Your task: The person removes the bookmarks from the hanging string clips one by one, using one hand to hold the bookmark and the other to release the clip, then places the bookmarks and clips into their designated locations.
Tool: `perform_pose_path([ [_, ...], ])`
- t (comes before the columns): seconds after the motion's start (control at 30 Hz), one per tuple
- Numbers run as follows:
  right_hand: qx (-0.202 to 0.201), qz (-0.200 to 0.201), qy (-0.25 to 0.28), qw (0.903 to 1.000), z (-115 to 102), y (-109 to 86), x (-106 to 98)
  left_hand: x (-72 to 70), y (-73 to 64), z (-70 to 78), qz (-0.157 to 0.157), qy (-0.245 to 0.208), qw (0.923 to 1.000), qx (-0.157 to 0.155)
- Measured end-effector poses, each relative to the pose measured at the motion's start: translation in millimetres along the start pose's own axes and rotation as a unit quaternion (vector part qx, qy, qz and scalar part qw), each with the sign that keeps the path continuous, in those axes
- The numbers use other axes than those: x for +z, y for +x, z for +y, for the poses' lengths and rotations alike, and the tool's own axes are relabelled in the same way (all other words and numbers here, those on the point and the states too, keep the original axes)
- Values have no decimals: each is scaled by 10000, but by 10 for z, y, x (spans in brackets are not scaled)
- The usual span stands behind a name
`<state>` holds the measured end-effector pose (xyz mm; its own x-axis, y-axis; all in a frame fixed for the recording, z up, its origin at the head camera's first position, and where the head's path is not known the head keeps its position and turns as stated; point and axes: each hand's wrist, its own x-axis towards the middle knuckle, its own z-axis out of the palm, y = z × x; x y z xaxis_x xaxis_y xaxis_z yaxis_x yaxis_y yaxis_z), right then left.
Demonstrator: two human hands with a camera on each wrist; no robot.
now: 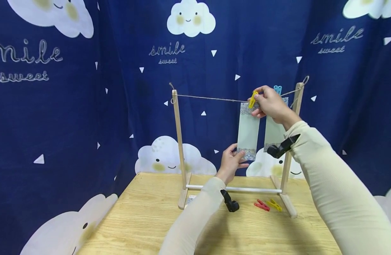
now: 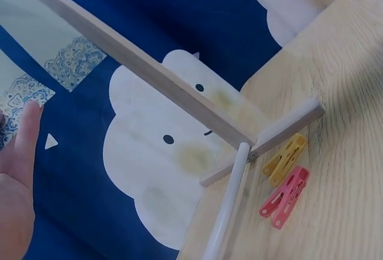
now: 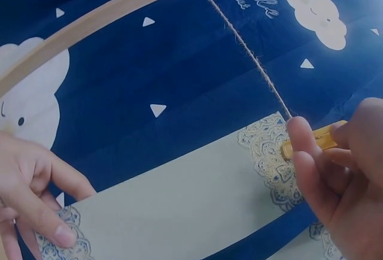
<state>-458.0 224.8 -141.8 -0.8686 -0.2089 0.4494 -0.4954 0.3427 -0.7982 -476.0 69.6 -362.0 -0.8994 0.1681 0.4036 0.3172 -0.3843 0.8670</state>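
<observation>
A pale green card with lace-patterned ends (image 1: pixel 248 129) hangs at a twine line (image 1: pixel 211 98). My right hand (image 1: pixel 271 104) pinches a yellow clothespin (image 1: pixel 253 99) at the card's top edge; in the right wrist view, the yellow clothespin (image 3: pixel 314 140) sits over the patterned end beside the twine. At the lower end, my left hand (image 1: pixel 230 163) holds the card between thumb and fingers, as the right wrist view shows with the left hand (image 3: pixel 33 191). A second similar card (image 1: pixel 273 131) hangs to the right, below a blue clothespin (image 1: pixel 277 90), partly behind my right hand.
The wooden stand's left post (image 1: pixel 179 138) and right post (image 1: pixel 289 163) carry the twine, joined low by a white rod (image 1: pixel 236 189). On the table (image 1: pixel 144 212) lie a red clothespin (image 1: pixel 262 205) and another yellow clothespin (image 1: pixel 274 204). A patterned piece (image 1: pixel 190 199) lies near the left foot.
</observation>
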Motion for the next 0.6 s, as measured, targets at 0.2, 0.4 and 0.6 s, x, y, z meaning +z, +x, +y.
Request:
perform_pose_path([
  [0.2, -157, 319, -45, 9994, 17, -9, 42, -3, -26, 6, -70, -170, 9998, -44],
  [0.4, -185, 875, 466, 9949, 59, -38, 108, -27, -55, 18, -156, -338, 9993, -34],
  [0.6, -254, 1390, 1412, 9798, 142, -99, 166, -19, -90, 30, -278, -379, 9989, 15],
])
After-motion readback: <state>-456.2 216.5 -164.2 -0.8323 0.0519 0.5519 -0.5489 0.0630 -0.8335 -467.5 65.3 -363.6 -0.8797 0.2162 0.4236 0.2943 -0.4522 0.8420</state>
